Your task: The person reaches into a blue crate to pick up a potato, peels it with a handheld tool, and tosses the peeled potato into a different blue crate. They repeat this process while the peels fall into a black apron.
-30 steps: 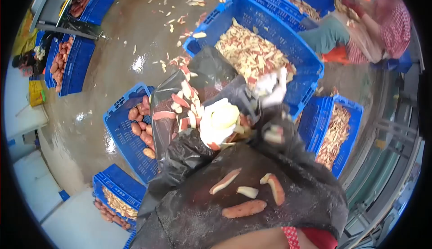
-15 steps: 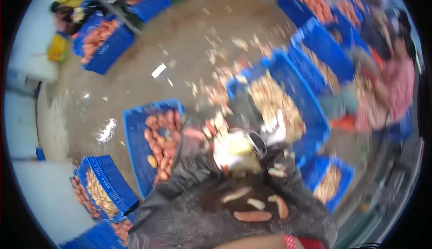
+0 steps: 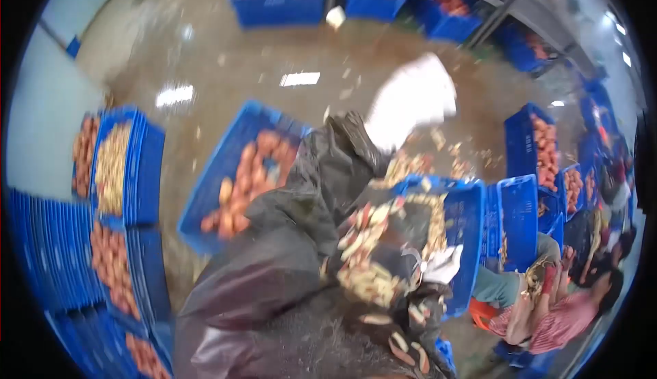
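My left hand [image 3: 410, 102], in a white glove at the end of a dark sleeve, stretches out over the floor; blur and glare hide its fingers and anything in them. Lower and to the right, my right hand [image 3: 441, 266], also gloved in white, is closed beside the blue crate's near side. A thin, pale loop-shaped thing shows at its fingers, too unclear to name. Pale and reddish peelings [image 3: 369, 256] lie between my arms on dark cloth. Beyond my right hand a blue crate [image 3: 469, 221] holds more peelings.
A blue crate [image 3: 205, 194] of reddish tubers stands left of my arm. More filled crates [image 3: 147, 167] line the far left, others [image 3: 280, 9] the back. A co-worker [image 3: 561, 321] in a pink top sits at right. Scraps [image 3: 438, 139] litter the wet floor.
My left hand has moved from the lap, beside a pale yellow piece, to far out over the floor. My right hand now appears lower. The view has swung round to the left.
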`<state>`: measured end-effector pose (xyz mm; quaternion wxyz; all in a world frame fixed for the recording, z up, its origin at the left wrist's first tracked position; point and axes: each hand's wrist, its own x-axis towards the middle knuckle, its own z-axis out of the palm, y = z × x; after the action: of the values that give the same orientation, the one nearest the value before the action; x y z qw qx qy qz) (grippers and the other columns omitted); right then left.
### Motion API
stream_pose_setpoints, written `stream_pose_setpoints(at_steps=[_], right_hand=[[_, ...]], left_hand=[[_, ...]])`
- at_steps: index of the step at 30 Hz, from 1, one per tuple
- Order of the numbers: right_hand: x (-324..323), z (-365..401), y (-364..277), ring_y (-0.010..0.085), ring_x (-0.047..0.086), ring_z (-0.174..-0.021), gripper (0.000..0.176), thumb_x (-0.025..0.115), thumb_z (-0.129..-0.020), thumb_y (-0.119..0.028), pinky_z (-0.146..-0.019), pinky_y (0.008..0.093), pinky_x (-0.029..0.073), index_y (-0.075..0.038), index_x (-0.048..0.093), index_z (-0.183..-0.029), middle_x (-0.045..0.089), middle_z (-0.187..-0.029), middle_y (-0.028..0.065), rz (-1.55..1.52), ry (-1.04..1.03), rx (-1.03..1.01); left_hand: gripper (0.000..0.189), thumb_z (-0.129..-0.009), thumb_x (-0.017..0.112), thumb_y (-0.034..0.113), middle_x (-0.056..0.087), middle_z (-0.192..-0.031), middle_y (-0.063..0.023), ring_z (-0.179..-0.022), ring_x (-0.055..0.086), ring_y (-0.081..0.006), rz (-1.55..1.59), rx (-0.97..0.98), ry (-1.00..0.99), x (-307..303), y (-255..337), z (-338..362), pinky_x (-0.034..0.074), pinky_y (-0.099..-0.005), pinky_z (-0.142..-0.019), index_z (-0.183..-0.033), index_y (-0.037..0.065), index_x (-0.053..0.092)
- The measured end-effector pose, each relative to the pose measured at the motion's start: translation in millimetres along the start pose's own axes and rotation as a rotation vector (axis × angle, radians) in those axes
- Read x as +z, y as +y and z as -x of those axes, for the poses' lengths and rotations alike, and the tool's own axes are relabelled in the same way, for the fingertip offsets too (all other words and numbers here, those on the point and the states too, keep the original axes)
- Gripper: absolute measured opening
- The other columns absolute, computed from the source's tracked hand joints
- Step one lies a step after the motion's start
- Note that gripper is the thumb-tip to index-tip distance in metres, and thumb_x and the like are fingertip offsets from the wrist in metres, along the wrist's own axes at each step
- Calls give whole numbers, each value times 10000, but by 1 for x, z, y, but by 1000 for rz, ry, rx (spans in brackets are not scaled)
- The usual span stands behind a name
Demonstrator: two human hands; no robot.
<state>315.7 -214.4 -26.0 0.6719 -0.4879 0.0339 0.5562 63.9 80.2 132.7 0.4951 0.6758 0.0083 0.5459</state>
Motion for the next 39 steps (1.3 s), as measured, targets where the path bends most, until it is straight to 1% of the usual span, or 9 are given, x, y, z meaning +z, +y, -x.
stream_pose_setpoints(at_steps=[2,8,14,16,20,22,28,30,39], right_hand=[[-21,-20,18,183,508,-595,389,463,-932,-455,-634,356,466,-139,554,-726,514,-611,13,-340,-190,97],[-38,-46,45,112,336,-497,412,503,-911,-460,-428,234,310,-69,561,-794,413,-588,-6,-352,-349,63],[-26,-47,41,102,287,-521,365,442,-956,-427,-463,261,286,-99,436,-797,334,-626,-22,-235,-331,21],[-18,-38,38,106,295,-538,366,424,-964,-423,-480,261,295,-97,430,-798,330,-636,-18,-139,-191,-23],[-17,-30,36,138,324,-606,405,343,-986,-442,-602,317,350,-73,388,-826,354,-689,24,-159,-315,43],[-19,-33,36,137,321,-602,405,337,-988,-441,-601,313,343,-75,379,-818,349,-692,25,-220,-361,40],[14,-21,44,148,299,-560,448,386,-960,-472,-515,291,294,-92,408,-725,330,-666,14,-113,-14,-80],[-11,-34,27,133,396,-571,474,365,-949,-523,-515,270,331,-111,422,-720,413,-690,11,-83,-445,22],[-40,-6,19,70,229,-345,492,410,-930,-511,-330,256,211,-209,311,-554,285,-463,-66,-517,-573,58]], left_hand=[[312,-831,580,46,590,-1089,-85,-918,582,-203,204,-465,390,28,-16,146,479,-295,-792,-1140,18,554],[258,-869,599,247,605,-892,-55,-753,588,-165,-633,-962,1269,-163,-90,533,476,-310,-594,-1079,98,592],[286,-871,549,272,623,-969,-83,-875,591,-255,-814,-1659,566,-158,-149,435,478,-361,-720,-1083,81,567],[266,-876,529,236,604,-945,-74,-885,592,-269,973,-669,977,-161,-131,424,494,-384,-658,-1101,94,534],[245,-863,558,201,591,-921,-76,-826,606,-256,-241,-1182,883,-172,-206,476,498,-375,-587,-1082,94,533],[288,-823,616,146,582,-918,-77,-698,612,-208,358,-1103,698,-190,-208,536,483,-329,-497,-1083,69,522],[642,-728,654,92,458,-1232,-152,-1136,433,-258,62,-887,550,-60,-22,302,306,-351,-940,-1292,-4,364],[761,-697,667,74,417,-1337,-177,-1282,373,-275,133,-832,336,6,7,259,247,-359,-1087,-1362,-28,311],[744,-705,690,92,399,-1373,-180,-1272,387,-319,-263,-839,-170,245,-1,294,292,-383,-1060,-1361,-8,355]])
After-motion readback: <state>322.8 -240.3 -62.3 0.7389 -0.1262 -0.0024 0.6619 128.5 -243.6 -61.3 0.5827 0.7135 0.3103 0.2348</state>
